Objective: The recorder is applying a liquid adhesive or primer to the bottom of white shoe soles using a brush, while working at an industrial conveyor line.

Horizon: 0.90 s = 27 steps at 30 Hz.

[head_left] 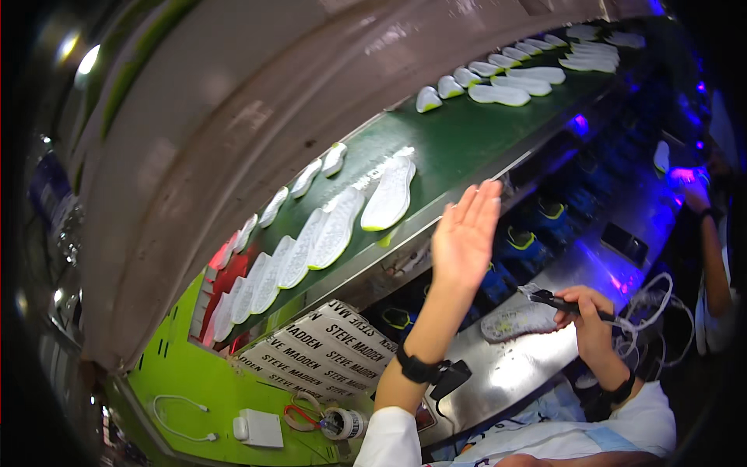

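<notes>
My left hand (465, 241) is raised at the near edge of the green conveyor belt (459, 140), with its fingers stretched out and nothing in it. A white shoe sole (391, 193) with a yellow-green tip lies on the belt just left of those fingers. My right hand (588, 321) is closed around a black-handled brush (564, 302), whose pale tip points left. Below the brush, a greyish shoe sole (520, 322) rests over the metal worktop (498, 373). Its right end meets the fingers of my right hand; whether they grip it cannot be made out.
Rows of white soles (331, 229) line the belt. A large grey cover (210, 148) arches over its far side. Lower left, a printed box (327, 350), a jar (342, 424) and a white charger (258, 428) sit on a green surface. At right are white cables (657, 311), a phone (624, 244) and another person's arm (712, 249).
</notes>
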Motion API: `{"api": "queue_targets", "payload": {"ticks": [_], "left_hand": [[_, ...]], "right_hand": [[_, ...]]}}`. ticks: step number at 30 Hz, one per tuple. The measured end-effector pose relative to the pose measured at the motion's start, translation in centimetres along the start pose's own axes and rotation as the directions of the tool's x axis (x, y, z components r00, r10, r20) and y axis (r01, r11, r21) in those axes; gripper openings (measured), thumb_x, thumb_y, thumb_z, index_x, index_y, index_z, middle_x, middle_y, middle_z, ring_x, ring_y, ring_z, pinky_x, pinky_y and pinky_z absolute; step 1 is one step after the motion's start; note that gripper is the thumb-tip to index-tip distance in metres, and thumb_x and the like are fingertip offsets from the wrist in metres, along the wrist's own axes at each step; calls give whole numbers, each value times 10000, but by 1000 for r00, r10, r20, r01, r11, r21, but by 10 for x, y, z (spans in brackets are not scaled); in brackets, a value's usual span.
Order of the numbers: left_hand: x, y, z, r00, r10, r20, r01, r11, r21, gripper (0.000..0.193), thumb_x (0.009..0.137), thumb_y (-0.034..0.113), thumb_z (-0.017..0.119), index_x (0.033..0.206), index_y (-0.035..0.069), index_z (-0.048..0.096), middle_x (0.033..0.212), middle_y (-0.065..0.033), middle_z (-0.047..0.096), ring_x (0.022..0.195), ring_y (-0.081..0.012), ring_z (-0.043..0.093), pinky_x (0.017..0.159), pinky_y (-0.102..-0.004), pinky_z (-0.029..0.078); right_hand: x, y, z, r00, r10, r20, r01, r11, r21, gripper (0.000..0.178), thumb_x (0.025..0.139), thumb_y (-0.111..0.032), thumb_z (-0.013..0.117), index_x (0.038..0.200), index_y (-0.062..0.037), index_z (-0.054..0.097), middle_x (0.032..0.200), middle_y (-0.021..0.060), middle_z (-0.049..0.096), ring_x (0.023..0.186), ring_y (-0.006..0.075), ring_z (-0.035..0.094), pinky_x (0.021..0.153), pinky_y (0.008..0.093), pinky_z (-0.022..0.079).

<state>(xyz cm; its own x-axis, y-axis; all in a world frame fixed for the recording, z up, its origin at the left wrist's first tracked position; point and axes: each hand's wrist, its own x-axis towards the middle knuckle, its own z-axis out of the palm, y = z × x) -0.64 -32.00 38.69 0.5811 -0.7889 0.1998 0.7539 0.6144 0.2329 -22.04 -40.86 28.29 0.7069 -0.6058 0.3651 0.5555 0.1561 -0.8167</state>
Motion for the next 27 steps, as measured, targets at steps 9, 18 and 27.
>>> {"api": "queue_targets", "payload": {"ticks": [9,18,27], "left_hand": [[262,-45,9,981,14,191,-88,-853,514,670,847,287,492,1401,13,234,1498,-157,114,1375,-332,133,1049,-565,217],[292,-55,32,893,439,100,203,-590,781,514,815,218,517,1282,18,448,1265,-186,509,1228,-357,417,961,-467,371],[77,41,45,974,226,-20,0,86,996,428,769,92,592,1147,-73,478,905,-172,609,772,-216,626,679,-370,525]], "right_hand": [[-11,44,-31,894,333,-299,-318,943,99,260,803,16,572,1061,1,552,985,107,595,792,158,605,647,260,517],[-13,59,-61,830,354,-432,-376,926,37,260,834,-21,555,1093,-14,535,852,56,579,678,99,558,602,200,451],[-18,55,-46,882,357,-307,-358,932,56,279,821,-33,567,1093,18,537,809,54,535,680,117,510,643,227,407]]}}
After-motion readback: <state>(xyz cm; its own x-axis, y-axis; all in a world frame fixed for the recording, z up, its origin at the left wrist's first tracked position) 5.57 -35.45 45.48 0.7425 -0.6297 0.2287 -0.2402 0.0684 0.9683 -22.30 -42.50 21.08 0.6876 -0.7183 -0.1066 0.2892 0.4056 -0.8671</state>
